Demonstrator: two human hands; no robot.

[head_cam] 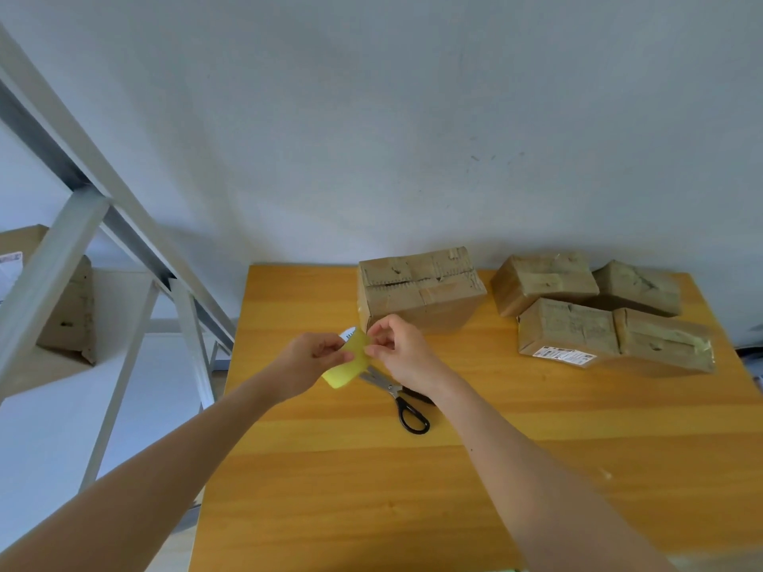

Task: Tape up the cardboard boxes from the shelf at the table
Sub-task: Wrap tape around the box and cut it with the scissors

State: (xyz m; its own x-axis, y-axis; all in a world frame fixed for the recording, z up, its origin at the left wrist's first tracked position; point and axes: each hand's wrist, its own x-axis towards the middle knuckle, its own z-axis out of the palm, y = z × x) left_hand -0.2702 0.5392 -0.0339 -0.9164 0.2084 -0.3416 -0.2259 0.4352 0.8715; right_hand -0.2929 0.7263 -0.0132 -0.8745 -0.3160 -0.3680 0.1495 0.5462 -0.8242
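A yellowish roll of tape is held above the wooden table, just in front of a cardboard box at the table's far edge. My left hand grips the roll from the left. My right hand pinches the tape's edge on the roll's right side with fingertips. Several more cardboard boxes lie grouped at the table's far right; one carries a white label.
Black-handled scissors lie on the table under my right wrist. A grey metal shelf frame stands to the left with a cardboard box on it. A grey wall closes the table's far side.
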